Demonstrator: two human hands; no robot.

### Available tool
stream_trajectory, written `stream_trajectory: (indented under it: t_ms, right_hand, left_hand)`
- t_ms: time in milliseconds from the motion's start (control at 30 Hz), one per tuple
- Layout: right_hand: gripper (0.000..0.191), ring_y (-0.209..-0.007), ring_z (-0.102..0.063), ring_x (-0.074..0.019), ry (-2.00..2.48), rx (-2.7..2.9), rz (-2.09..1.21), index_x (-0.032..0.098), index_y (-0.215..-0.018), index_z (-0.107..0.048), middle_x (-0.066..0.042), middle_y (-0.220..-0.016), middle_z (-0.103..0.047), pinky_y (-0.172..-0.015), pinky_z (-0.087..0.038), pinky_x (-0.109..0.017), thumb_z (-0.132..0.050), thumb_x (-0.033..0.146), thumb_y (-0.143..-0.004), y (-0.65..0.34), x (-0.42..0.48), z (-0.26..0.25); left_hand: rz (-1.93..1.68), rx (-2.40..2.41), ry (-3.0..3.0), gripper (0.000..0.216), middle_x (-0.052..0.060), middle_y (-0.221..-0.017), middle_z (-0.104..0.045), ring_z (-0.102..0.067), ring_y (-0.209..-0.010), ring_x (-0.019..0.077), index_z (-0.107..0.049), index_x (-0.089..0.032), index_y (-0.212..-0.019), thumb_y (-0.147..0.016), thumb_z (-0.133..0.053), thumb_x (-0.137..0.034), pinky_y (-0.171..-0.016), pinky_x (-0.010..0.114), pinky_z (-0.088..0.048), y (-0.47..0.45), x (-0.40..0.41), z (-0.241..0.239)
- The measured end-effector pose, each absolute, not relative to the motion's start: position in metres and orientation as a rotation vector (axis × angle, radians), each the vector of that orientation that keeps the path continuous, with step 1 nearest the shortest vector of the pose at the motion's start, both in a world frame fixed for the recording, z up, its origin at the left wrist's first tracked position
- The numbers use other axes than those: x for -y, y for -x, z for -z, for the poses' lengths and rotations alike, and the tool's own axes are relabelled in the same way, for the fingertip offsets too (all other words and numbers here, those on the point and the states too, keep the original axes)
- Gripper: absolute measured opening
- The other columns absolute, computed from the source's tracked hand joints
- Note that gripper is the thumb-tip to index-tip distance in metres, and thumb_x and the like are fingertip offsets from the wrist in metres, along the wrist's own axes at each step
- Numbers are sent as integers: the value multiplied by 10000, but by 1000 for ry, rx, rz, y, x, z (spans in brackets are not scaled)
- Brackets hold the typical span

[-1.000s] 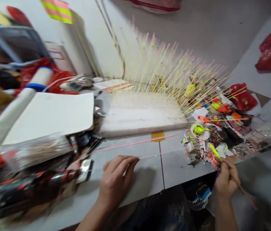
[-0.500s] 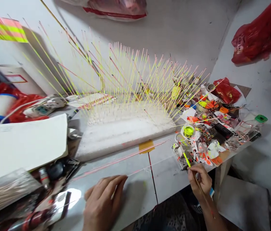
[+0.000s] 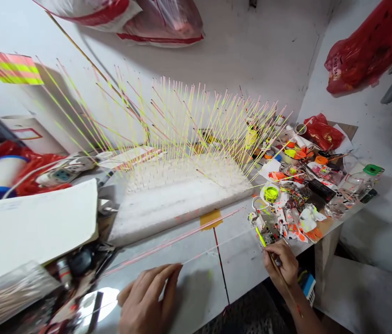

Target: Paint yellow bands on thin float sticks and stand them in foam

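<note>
My left hand (image 3: 149, 299) lies low on the grey worktop (image 3: 196, 283), its fingertips pinched on the near end of a thin pink rod (image 3: 213, 246) that runs off to the right. My right hand (image 3: 282, 264) is closed around a brush (image 3: 261, 237) with a yellow-green tip, held at the edge of a paint-spattered clutter (image 3: 293, 211). Behind both hands a white foam block (image 3: 178, 195) holds several thin yellow and pink rods (image 3: 182, 125) stuck upright and fanned out.
More pink rods (image 3: 171, 241) lie along the worktop in front of the block. A yellow-green paint pot (image 3: 271, 193), a green-capped bottle (image 3: 356, 185), red plastic bags (image 3: 363, 46), a white board (image 3: 32, 227) and a paper roll (image 3: 1, 174) crowd the sides.
The view has swung up and to the right and sharpened. My right hand with the brush has drawn in towards the left, to the table edge. My left hand stays on the pink rod.
</note>
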State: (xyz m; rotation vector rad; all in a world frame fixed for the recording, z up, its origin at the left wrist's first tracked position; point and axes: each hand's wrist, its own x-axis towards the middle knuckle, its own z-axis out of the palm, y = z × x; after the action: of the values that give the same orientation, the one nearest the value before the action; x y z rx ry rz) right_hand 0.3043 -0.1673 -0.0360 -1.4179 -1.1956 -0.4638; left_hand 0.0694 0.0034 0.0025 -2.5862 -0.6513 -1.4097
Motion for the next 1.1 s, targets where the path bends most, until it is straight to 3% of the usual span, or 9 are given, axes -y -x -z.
stream_trajectory:
  t_ms: [467, 867, 1100]
  right_hand:
    - [136, -672, -599, -132, 1447, 1221, 492, 215, -989, -629, -6, -795, -682, -578, -497, -220, -597, 102, -922, -304, 166, 32]
    - [111, -661, -616, -132, 1488, 1128, 474, 225, -963, -637, -5, -789, -678, -595, -513, -229, -594, 130, -925, -305, 168, 37]
    - [143, -616, -579, -128, 1414, 1195, 461, 224, -975, -625, -9, -766, -675, -536, -496, -224, -589, 100, -913, -290, 166, 28]
  left_hand:
    - [1367, 616, 2579, 147, 25, -790, -672, -637, -697, 137, -624, -184, -946, -978, -489, -232, -705, 283, -410, -68, -3, -3]
    - [1401, 634, 2586, 153, 6, -775, -686, -634, -668, 139, -632, -225, -934, -967, -489, -272, -708, 290, -406, -66, -4, 1]
    - [1406, 663, 2579, 124, 10, -780, -687, -641, -685, 144, -635, -222, -934, -958, -514, -230, -708, 296, -395, -67, -3, -1]
